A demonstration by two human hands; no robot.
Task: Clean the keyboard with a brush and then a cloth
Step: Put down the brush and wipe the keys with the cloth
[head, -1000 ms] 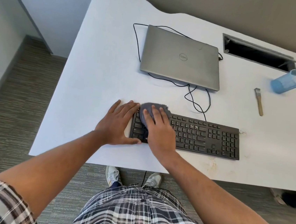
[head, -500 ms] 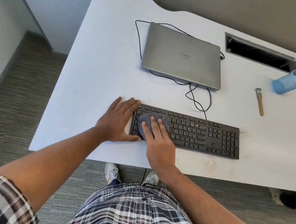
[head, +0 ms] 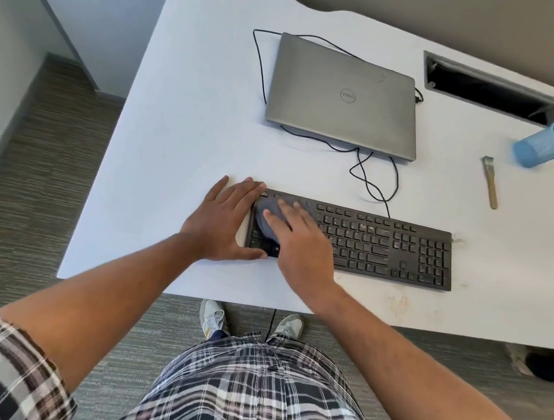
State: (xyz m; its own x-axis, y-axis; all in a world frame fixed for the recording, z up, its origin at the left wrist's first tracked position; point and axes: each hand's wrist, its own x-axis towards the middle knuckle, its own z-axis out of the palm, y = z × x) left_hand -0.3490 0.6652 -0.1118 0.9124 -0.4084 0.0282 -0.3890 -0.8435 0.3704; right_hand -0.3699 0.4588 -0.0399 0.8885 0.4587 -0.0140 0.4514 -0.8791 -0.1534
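A black keyboard lies near the front edge of the white desk. My right hand presses a bunched grey cloth flat onto the keyboard's left end, fingers straight and spread over it. Flat on the desk, my left hand rests against the keyboard's left edge, its thumb along the front corner. A small brush with a wooden handle lies on the desk far to the right, away from both hands.
A closed grey laptop sits behind the keyboard, with black cables looping between them. A blue plastic cup lies tipped at the right. A cable slot opens in the desk's back right. Smudges mark the desk's front right.
My right hand and the cloth slid back toward the keyboard's upper left rows after dipping nearer the front rows. My left hand has stayed beside the keyboard.
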